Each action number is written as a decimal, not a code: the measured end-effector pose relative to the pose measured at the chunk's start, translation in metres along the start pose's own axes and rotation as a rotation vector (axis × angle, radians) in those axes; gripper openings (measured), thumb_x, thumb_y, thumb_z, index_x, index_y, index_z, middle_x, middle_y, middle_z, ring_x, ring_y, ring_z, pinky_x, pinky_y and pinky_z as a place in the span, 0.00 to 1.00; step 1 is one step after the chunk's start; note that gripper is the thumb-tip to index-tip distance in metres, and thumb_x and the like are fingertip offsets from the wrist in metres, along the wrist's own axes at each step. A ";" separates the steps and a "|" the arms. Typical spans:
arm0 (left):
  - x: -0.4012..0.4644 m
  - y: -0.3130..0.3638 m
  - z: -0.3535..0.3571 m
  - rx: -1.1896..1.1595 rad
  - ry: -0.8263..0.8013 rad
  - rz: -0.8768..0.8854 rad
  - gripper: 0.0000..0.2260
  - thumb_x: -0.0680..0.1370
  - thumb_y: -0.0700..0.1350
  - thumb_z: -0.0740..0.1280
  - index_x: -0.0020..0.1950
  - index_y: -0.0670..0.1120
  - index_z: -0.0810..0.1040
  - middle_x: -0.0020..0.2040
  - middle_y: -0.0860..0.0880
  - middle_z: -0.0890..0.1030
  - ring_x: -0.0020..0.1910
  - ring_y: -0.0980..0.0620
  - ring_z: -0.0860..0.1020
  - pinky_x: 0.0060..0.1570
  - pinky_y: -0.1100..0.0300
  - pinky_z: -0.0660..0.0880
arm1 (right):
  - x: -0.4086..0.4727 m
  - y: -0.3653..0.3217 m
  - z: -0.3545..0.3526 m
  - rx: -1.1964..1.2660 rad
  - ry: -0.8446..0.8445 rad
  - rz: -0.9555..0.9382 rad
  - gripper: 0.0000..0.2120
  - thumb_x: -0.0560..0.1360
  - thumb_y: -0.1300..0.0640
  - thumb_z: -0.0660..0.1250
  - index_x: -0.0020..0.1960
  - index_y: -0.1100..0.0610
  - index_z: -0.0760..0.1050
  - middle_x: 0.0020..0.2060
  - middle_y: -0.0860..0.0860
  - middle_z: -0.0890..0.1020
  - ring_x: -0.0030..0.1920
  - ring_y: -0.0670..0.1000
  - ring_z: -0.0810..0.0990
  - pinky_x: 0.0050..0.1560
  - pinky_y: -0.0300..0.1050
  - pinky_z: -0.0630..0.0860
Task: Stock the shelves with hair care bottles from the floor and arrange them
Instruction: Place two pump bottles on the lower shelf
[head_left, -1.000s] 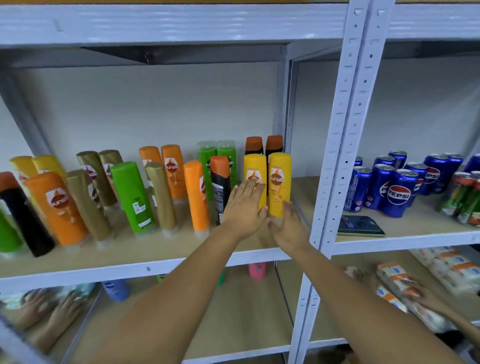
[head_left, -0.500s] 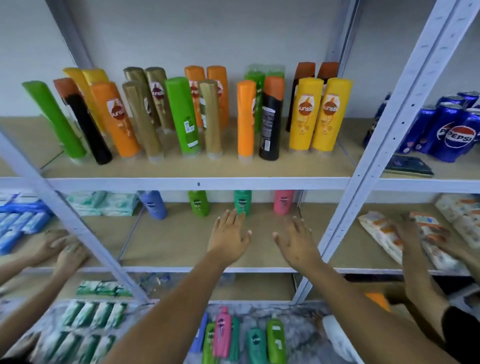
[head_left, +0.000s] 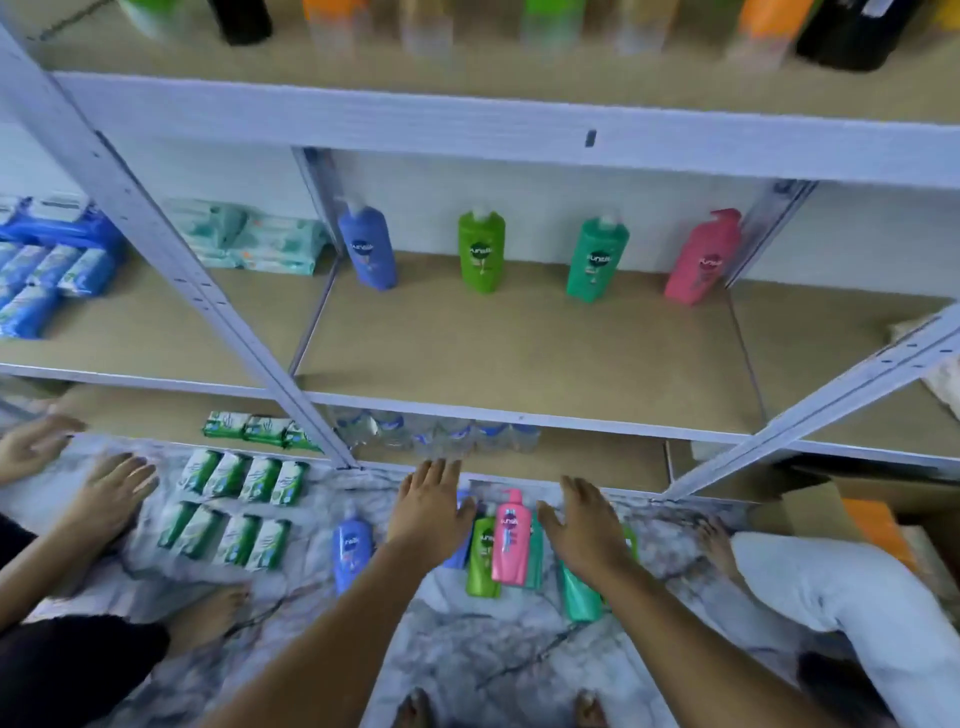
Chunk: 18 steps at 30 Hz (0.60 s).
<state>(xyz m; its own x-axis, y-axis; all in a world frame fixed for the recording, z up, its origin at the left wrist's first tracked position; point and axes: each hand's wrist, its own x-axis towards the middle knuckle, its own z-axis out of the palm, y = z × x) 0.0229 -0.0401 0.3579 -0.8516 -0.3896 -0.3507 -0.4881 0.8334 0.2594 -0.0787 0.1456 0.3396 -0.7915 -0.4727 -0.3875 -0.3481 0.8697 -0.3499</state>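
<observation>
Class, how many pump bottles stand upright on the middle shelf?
4, in a row along the back: blue bottle, green bottle, teal bottle, pink bottle.

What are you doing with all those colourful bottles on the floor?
A person is stocking shelves. Both hands, left hand and right hand, reach down, open, over bottles lying on the floor, like the pink bottle. Neither holds anything yet. Four bottles already stand on the middle shelf.

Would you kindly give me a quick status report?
Both hands open: left hand, right hand, no grip yet. Pink bottle lies on floor between them. Nothing in the way.
</observation>
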 end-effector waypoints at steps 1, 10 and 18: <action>0.008 -0.013 0.023 -0.013 -0.023 -0.016 0.27 0.81 0.54 0.54 0.78 0.46 0.53 0.77 0.47 0.57 0.77 0.48 0.53 0.73 0.53 0.50 | 0.012 0.003 0.024 0.015 -0.019 0.009 0.29 0.78 0.43 0.58 0.73 0.59 0.62 0.71 0.58 0.68 0.71 0.57 0.65 0.70 0.49 0.62; 0.110 -0.094 0.251 -0.113 -0.014 -0.120 0.26 0.80 0.54 0.58 0.75 0.45 0.59 0.73 0.45 0.66 0.72 0.45 0.62 0.69 0.55 0.59 | 0.136 0.070 0.248 0.116 -0.080 0.122 0.26 0.77 0.43 0.61 0.69 0.56 0.66 0.63 0.59 0.74 0.63 0.58 0.73 0.61 0.49 0.71; 0.174 -0.140 0.394 -0.168 -0.054 -0.139 0.28 0.79 0.55 0.60 0.75 0.44 0.59 0.72 0.44 0.67 0.71 0.44 0.64 0.69 0.53 0.62 | 0.190 0.114 0.375 0.126 -0.060 0.217 0.29 0.75 0.41 0.63 0.68 0.58 0.64 0.61 0.60 0.74 0.60 0.61 0.75 0.55 0.51 0.73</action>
<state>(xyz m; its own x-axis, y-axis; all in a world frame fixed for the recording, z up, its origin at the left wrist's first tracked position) 0.0187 -0.0700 -0.0942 -0.7648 -0.4707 -0.4400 -0.6287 0.6946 0.3497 -0.0804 0.1020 -0.0938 -0.8082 -0.2878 -0.5138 -0.1049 0.9289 -0.3552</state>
